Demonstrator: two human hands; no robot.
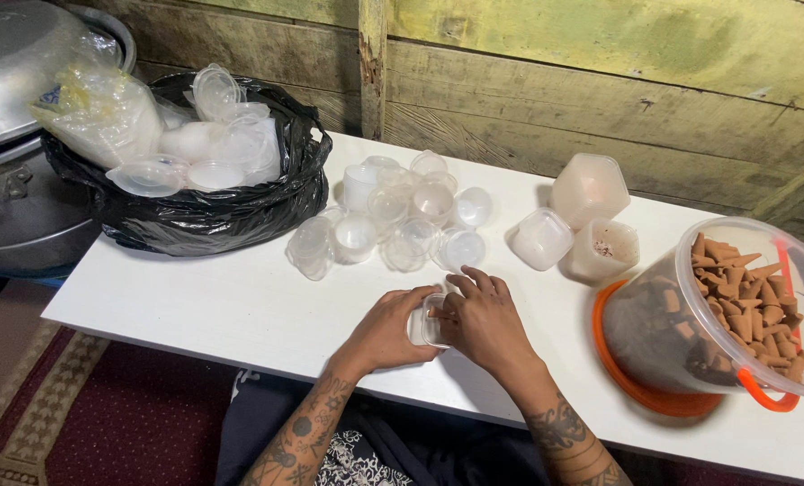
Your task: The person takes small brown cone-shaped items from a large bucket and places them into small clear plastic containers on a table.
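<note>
Currently filling step: left hand (391,331) clasps a small clear container (426,326) on the white table (240,306), right hand (485,319) fingers pressing brown cones inside; next move likely needs more cones from the tilted bucket (735,315).

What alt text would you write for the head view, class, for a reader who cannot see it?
Two hands, left hand and right hand, hold a small clear plastic container on a white table. Behind lie empty clear plastic cups and a black bag of lids; right, a tilted clear tub of brown cones.
</note>
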